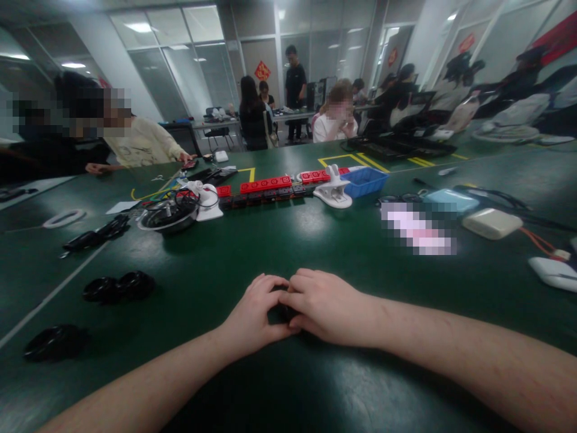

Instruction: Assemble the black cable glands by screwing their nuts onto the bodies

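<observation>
Low over the green table (198, 258), my left hand (256, 313) and my right hand (324, 307) meet with bent fingers around a small black object (285, 311). Most of that object is covered by the fingers, so its kind cannot be made out. My right fingers overlap the left fingertips. Off to the left lie several glossy black rounded pieces: a pair side by side (118, 287) and a larger one (56, 343) nearer to me. They look like coils or rings.
A metal bowl (166, 219) of black parts stands beyond my hands, beside red power strips (265, 184), a white stand (334, 191) and a blue bin (365, 181). A white case (492, 223) and cables lie right. A person in a pale top (144, 141) sits across the table.
</observation>
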### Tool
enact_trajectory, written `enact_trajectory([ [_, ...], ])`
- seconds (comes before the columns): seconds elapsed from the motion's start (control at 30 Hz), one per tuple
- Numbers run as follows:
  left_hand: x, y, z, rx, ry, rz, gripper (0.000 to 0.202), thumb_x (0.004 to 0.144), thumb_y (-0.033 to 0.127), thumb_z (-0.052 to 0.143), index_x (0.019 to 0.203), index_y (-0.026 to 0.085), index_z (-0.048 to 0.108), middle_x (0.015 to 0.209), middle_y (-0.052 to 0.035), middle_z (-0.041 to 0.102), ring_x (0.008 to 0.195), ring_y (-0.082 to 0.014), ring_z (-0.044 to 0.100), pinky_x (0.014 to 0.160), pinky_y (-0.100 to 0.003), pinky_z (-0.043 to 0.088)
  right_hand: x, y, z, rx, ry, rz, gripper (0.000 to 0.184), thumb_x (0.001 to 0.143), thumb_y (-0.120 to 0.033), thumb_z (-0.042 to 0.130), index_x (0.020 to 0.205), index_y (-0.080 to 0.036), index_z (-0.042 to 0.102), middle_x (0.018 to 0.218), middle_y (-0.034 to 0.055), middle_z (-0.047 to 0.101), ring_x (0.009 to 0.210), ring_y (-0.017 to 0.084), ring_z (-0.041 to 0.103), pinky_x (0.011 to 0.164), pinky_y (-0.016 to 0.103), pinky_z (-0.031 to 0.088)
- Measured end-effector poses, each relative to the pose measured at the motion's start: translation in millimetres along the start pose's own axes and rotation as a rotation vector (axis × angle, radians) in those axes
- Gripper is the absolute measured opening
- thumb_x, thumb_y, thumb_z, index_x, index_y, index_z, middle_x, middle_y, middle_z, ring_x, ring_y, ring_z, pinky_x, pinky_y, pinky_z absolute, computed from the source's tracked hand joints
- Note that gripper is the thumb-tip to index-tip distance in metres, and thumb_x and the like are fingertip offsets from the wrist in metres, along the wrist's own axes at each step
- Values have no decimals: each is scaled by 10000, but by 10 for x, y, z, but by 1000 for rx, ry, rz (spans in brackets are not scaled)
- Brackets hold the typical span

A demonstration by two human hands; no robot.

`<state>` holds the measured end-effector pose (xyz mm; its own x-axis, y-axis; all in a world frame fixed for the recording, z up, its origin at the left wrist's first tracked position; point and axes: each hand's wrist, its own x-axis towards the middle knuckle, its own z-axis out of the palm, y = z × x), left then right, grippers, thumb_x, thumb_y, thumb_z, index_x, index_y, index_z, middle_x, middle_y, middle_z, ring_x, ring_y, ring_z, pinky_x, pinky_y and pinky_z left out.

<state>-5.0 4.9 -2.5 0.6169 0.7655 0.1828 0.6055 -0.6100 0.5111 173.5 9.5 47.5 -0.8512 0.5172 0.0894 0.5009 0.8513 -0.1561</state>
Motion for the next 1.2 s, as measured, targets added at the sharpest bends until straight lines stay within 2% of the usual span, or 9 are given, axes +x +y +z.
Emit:
enact_trajectory([
  [0.2, -6, -10, 5, 1, 7, 3, 290, 680, 298, 688, 947, 232, 597, 1062, -41, 537, 1010, -244, 474, 966, -457, 312, -7, -2, -6, 1, 10, -4, 218, 758, -243, 611, 939, -121, 623, 894, 86, 580, 788, 192, 498, 708, 319, 429],
  [0.43, -17, -48, 32, 46, 16, -38, 282, 675, 293, 682, 936, 230, 597, 1066, -31, 546, 1012, -240, 487, 1017, -513, 219, -1, -18, 14, -20, 27, 23, 202, 769, -244, 601, 925, -119, 626, 867, 81, 578, 774, 190, 497, 696, 315, 424],
  [0.67, -2, -63, 32, 35, 45, -70, 263, 668, 238, 681, 917, 201, 606, 1046, -40, 559, 1009, -246, 491, 992, -483, 283, 6, 8, 76, -51, 63, 51, 211, 787, -258, 573, 927, -107, 617, 865, 89, 569, 797, 200, 488, 696, 325, 428],
  [0.97, -11, -64, 33, 9, 50, -86, 277, 662, 212, 691, 925, 203, 606, 1062, -46, 529, 1019, -249, 462, 953, -450, 336, 1, 0, 76, -39, 104, 24, 223, 792, -254, 554, 951, -108, 609, 916, 100, 551, 872, 209, 470, 779, 351, 416],
  [1.1, -9, -89, 36, 8, 52, -62, 319, 648, 281, 723, 939, 212, 612, 1070, -48, 516, 1019, -258, 452, 919, -428, 361, -17, 9, 29, -18, 125, -26, 259, 822, -330, 518, 964, -143, 627, 1018, 111, 520, 965, 225, 437, 842, 378, 379],
  [1.2, -8, -96, 38, 6, 46, -64, 338, 650, 329, 720, 949, 215, 611, 1066, -55, 515, 1008, -266, 451, 899, -436, 368, -25, 17, 11, 11, 120, -72, 250, 840, -340, 491, 913, -166, 656, 1007, 102, 529, 956, 215, 438, 850, 379, 363],
])
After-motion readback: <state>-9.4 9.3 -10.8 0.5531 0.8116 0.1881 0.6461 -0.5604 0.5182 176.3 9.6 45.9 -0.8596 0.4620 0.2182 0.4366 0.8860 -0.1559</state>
